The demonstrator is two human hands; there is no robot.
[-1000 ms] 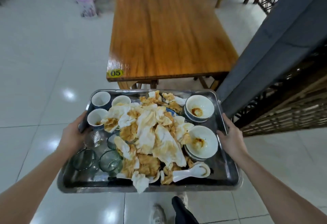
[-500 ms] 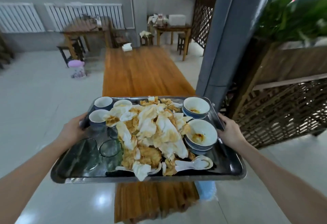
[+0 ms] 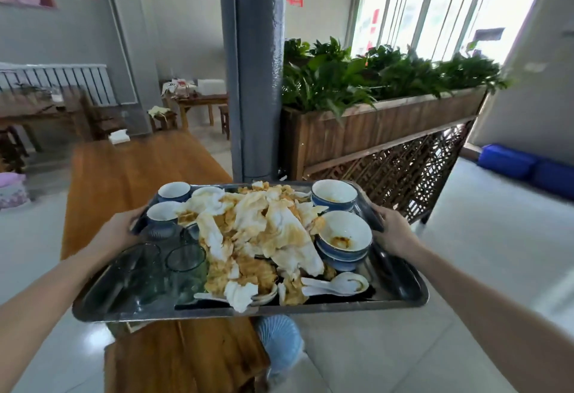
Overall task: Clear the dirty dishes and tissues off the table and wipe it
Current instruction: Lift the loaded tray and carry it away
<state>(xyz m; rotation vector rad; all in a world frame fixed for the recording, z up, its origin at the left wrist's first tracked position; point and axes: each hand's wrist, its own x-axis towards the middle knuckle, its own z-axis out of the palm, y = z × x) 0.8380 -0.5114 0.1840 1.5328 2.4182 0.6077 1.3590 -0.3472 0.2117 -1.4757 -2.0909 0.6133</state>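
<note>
Dirty tissues (image 3: 257,237) and bowls (image 3: 344,234) fill a tray (image 3: 248,310). Left hand (image 3: 118,231) and right hand (image 3: 393,231) grip its rims. Best carried level.

Tall windows (image 3: 435,10) light a grey-walled dining room with a grey pillar (image 3: 253,66), a plant-filled wooden planter (image 3: 388,131), a white radiator (image 3: 71,83) and glossy tile floor (image 3: 497,237).
</note>
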